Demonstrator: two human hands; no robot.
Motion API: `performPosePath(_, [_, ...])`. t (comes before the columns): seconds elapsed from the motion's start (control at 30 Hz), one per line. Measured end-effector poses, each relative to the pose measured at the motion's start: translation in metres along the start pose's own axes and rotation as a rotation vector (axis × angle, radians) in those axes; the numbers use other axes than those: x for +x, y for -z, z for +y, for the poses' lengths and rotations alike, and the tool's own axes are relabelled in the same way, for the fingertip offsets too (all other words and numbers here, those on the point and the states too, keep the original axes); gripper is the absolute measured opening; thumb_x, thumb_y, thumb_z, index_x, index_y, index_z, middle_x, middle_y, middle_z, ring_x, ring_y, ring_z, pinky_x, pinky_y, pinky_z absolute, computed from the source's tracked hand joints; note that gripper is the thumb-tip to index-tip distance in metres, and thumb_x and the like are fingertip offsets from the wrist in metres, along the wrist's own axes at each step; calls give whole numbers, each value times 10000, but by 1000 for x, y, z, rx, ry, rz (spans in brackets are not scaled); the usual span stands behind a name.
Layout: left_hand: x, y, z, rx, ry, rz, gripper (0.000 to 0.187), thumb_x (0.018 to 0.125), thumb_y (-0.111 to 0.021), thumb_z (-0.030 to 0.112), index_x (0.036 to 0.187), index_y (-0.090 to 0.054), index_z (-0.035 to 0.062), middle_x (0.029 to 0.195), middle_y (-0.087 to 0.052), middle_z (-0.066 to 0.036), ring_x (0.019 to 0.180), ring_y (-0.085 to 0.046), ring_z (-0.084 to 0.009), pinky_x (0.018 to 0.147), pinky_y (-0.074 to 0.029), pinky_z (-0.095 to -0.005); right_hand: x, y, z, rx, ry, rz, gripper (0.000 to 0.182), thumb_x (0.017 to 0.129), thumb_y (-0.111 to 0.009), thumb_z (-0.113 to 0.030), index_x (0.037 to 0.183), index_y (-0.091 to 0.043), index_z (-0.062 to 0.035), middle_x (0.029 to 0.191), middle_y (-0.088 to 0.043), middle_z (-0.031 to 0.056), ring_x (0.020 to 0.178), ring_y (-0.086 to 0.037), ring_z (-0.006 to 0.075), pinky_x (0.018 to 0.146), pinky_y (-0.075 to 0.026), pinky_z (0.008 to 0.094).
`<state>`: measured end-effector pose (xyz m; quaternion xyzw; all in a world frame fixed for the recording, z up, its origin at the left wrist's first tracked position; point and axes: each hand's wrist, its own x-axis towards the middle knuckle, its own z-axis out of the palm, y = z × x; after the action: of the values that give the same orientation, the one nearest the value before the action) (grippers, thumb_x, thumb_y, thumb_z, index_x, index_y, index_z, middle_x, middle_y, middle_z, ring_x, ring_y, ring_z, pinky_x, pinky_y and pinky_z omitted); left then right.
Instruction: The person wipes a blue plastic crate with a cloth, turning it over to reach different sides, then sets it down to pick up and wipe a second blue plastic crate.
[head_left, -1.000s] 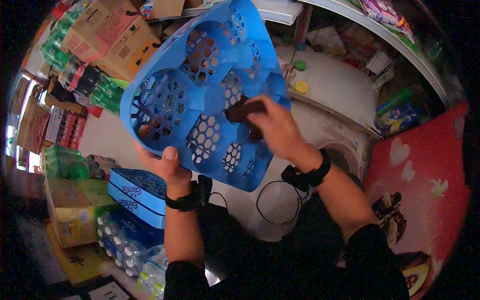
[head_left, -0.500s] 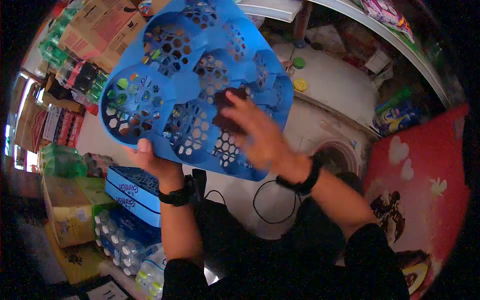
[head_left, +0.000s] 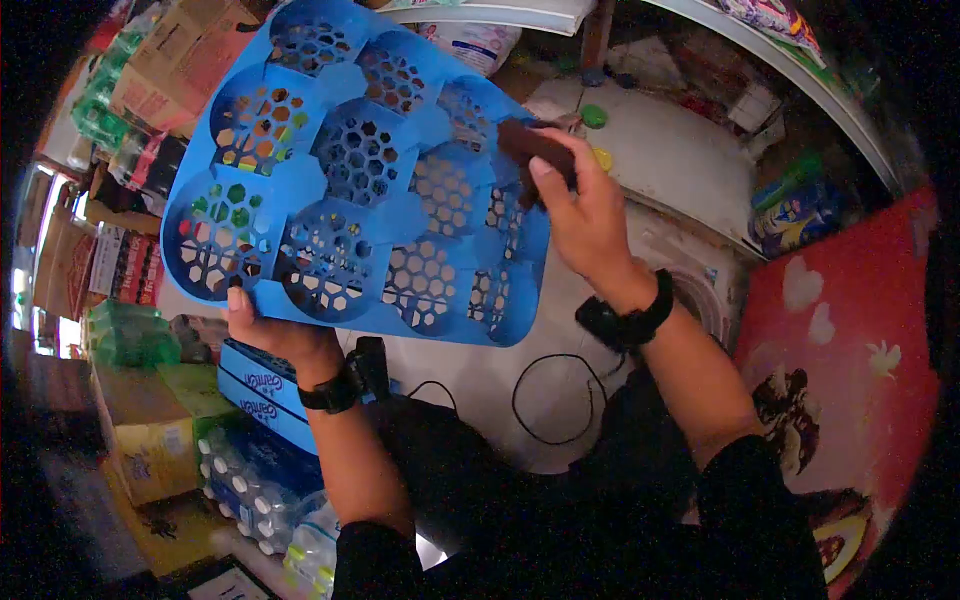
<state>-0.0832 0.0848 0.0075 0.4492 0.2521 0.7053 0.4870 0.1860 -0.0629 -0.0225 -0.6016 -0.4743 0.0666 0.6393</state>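
A blue plastic crate (head_left: 400, 215) with round compartments and honeycomb holes is held up, tilted, at the upper left of the head view. My left hand (head_left: 285, 335) grips its lower left edge, thumb on the rim and the other fingers hidden behind it. At the crate's right edge, my right hand (head_left: 590, 215) pinches a dark brown cloth (head_left: 540, 158) between thumb and fingers. Whether the cloth touches the crate is unclear. Both wrists wear black bands.
Cardboard boxes (head_left: 180, 65) and green bottles (head_left: 100, 110) are stacked at the upper left. Blue boxes (head_left: 265, 395) and packed bottles (head_left: 245, 495) stand lower left. A black cable loop (head_left: 515, 400) lies on the floor. A red panel (head_left: 840, 320) is at right.
My right hand has moved up and right with the cloth, from the crate's middle to its right edge. The crate and my left hand have shifted slightly left.
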Motion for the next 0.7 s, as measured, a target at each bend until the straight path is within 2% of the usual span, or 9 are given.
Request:
performPosePath(0.1, [-3, -1, -2, -61, 22, -34, 503, 924, -478, 391, 1133, -615, -45, 1056, -670, -124, 932, -667, -231, 834, -550, -386, 1, 10, 12, -566, 606, -287, 386, 875, -669, -145, 1235, -602, -22, 1352, -603, 223, 1204, -608, 398, 1043, -501, 472])
performPosePath(0.2, [-13, -13, 1, -114, -39, -63, 485, 916, -489, 344, 1198, -570, -42, 1099, -652, -127, 946, -660, -219, 828, -550, -370, -17, -6, 15, -593, 495, -377, 320, 879, -666, -160, 1156, -607, -11, 1280, -638, 215, 1213, -599, 393, 1000, -514, 468])
performPosePath(0.33, [-15, 0, -3, 176, -162, -63, 554, 901, -534, 350, 1303, -503, -31, 1158, -627, -131, 965, -656, -226, 834, -554, -378, -26, -19, -9, -423, -40, -583, 290, 932, -622, -238, 1101, -615, -3, 1160, -669, 207, 1082, -631, 387, 919, -507, 494])
performPosePath(0.4, [-9, 7, -6, 15, -55, -140, 588, 898, -548, 374, 1316, -507, -37, 1164, -627, -129, 961, -659, -232, 834, -558, -387, -19, -20, -15, -281, -363, -595, 323, 962, -601, -291, 1088, -629, 5, 1064, -688, 202, 983, -644, 381, 855, -508, 501])
performPosePath(0.47, [-6, 5, -5, -96, 12, -151, 590, 904, -536, 382, 1314, -517, -43, 1174, -627, -133, 960, -662, -240, 830, -561, -392, -10, -9, 14, -98, -282, -318, 360, 983, -581, -339, 1076, -644, 3, 981, -700, 187, 882, -653, 359, 808, -516, 481])
performPosePath(0.5, [-3, 9, -1, 143, -32, -68, 586, 916, -493, 422, 1293, -555, -22, 1203, -626, -141, 1014, -655, -265, 875, -545, -407, -5, 0, 28, -9, -238, -183, 382, 994, -571, -363, 1071, -651, 2, 940, -706, 179, 831, -657, 347, 785, -520, 470])
performPosePath(0.57, [-2, 2, 6, 0, 78, 0, 600, 921, -468, 460, 1287, -572, -4, 1222, -624, -140, 1062, -640, -277, 919, -523, -419, 10, 22, 28, 101, -145, 108, 365, 990, -594, -362, 1069, -666, -14, 873, -711, 150, 822, -656, 287, 779, -517, 434])
performPosePath(0.67, [-1, -6, 10, -69, 112, 83, 624, 922, -452, 496, 1307, -574, 21, 1253, -622, -136, 1141, -610, -299, 989, -485, -452, 23, 44, 24, 132, -231, 159, 329, 990, -604, -326, 1072, -668, -14, 885, -712, 138, 861, -654, 234, 806, -514, 403])
performPosePath(0.7, [1, -4, 9, -36, 95, 109, 638, 917, -463, 500, 1323, -565, 19, 1268, -621, -144, 1152, -609, -321, 995, -488, -480, 17, 51, 26, -55, -263, 41, 279, 973, -620, -277, 1078, -665, -23, 918, -716, 151, 902, -672, 280, 828, -532, 410])
